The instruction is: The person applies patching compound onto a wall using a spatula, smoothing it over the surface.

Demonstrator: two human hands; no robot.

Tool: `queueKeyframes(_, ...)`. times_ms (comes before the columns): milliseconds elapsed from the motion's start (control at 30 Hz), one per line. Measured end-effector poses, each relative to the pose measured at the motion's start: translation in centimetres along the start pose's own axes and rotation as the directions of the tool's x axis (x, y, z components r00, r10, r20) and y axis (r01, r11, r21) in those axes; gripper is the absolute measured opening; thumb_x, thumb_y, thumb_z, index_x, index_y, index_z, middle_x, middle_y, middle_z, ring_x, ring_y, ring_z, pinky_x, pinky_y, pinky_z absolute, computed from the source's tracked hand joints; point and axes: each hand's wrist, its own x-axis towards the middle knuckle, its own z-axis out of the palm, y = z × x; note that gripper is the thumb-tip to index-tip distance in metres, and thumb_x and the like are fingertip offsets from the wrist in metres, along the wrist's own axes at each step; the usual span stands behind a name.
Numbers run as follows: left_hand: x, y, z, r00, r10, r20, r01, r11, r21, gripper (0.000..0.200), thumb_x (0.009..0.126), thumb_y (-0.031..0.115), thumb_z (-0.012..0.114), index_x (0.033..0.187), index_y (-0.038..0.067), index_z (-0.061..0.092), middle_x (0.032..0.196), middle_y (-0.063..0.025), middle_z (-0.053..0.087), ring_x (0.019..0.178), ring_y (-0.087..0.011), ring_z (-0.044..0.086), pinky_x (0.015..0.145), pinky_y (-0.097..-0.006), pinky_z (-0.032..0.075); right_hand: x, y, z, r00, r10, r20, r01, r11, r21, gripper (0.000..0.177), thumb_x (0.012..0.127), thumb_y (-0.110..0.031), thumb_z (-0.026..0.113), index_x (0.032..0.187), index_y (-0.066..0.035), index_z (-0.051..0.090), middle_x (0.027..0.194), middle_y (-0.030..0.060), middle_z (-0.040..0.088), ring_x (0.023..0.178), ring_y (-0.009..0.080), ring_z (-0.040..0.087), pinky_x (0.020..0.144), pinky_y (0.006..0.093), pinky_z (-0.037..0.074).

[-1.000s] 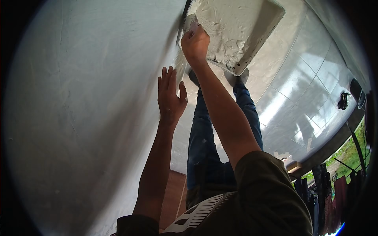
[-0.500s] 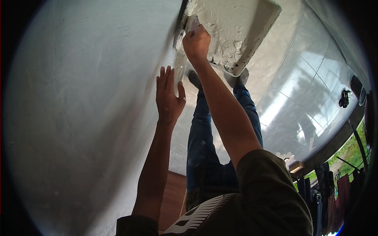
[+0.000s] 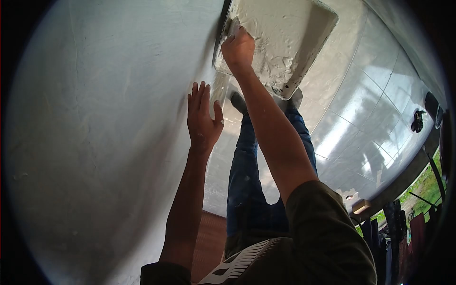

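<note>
My left hand (image 3: 204,118) lies flat with its fingers stretched upward and the thumb apart, at the pale grey wall (image 3: 104,95). It holds nothing, and a white speck shows on its thumb. Closed around a small paste-smeared tool (image 3: 234,25), my right hand (image 3: 239,50) is over the left side of a large tray (image 3: 308,66). The tool's far end is at the tray's left wall, and its exact kind is hard to make out. Thick cream-white paste (image 3: 273,28) covers the tray's bottom, with ridges and lumps toward the near end.
My feet, in dark footwear (image 3: 239,101), stand just below the tray's near edge. Shiny tiled floor (image 3: 361,109) stretches to the right, with a small black object (image 3: 417,121) on it. Clothes (image 3: 394,223) hang at the lower right beyond a ledge.
The tray and floor sit slightly lower in view. My right hand has barely moved at the tray's left side, still holding the tool. My left hand stays at the wall.
</note>
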Motion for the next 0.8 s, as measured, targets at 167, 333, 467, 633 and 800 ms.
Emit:
queueKeyframes(167, -0.4, 0.4, 0.0, 1.0, -0.022, -0.014, 0.022, 1.0, -0.02, 0.043, 0.095, 0.008, 0.057, 0.136, -0.003, 0.05, 0.143, -0.0199, 0.051, 0.142, -0.036, 0.038, 0.118, -0.0511, 0.028, 1.5, -1.0, -1.7, 1.0, 0.007, -0.009, -0.006, 0.998, 0.062, 0.01, 0.078, -0.002, 0.056, 0.079, 0.008, 0.056, 0.077, 0.0307, 0.064, 0.078, 0.049, 0.064, 0.072, 0.0535, 0.052)
queueKeyframes(333, -1.3, 0.6, 0.1, 0.999, -0.038, 0.031, 0.038, 0.999, -0.026, 0.044, 0.095, 0.009, 0.056, 0.136, -0.004, 0.05, 0.144, -0.0199, 0.05, 0.142, -0.0357, 0.038, 0.118, -0.0513, 0.028, 1.8, -0.6, -1.0, 1.0, 0.014, 0.002, -0.014, 1.0, 0.007, 0.009, 0.077, -0.002, 0.057, 0.08, 0.007, 0.056, 0.078, 0.031, 0.064, 0.077, 0.05, 0.064, 0.072, 0.0539, 0.052)
queueKeyframes(467, -1.9, 0.5, 0.6, 0.999, -0.04, 0.017, 0.04, 0.999, -0.024, 0.044, 0.095, 0.009, 0.056, 0.137, -0.003, 0.049, 0.144, -0.0198, 0.05, 0.142, -0.0356, 0.038, 0.118, -0.0517, 0.028, 3.3, -2.2, -1.9, 1.0, -0.011, -0.019, 0.011, 1.0, 0.029, 0.013, 0.078, -0.003, 0.057, 0.084, 0.008, 0.059, 0.08, 0.0311, 0.065, 0.08, 0.0497, 0.065, 0.073, 0.0529, 0.053)
queueKeyframes(633, -2.2, 0.4, 0.4, 0.998, -0.047, 0.032, 0.047, 0.999, -0.022, 0.043, 0.095, 0.008, 0.055, 0.136, -0.003, 0.049, 0.144, -0.0199, 0.05, 0.142, -0.0355, 0.038, 0.118, -0.0519, 0.028, 4.0, -0.5, -1.1, 1.0, 0.003, 0.008, -0.003, 0.999, -0.034, 0.012, 0.078, -0.003, 0.057, 0.083, 0.008, 0.058, 0.081, 0.0301, 0.066, 0.079, 0.0493, 0.066, 0.073, 0.0515, 0.054)
queueKeyframes(800, -2.7, 0.1, 0.6, 0.999, -0.045, 0.022, 0.045, 0.999, -0.026, 0.043, 0.096, 0.009, 0.055, 0.137, -0.004, 0.049, 0.144, -0.02, 0.05, 0.142, -0.0351, 0.038, 0.118, -0.0517, 0.028, 5.1, -2.0, -1.1, 0.994, -0.086, -0.061, 0.087, 0.996, 0.013, 0.011, 0.078, -0.003, 0.057, 0.082, 0.007, 0.056, 0.082, 0.03, 0.066, 0.079, 0.0491, 0.066, 0.073, 0.0516, 0.054)
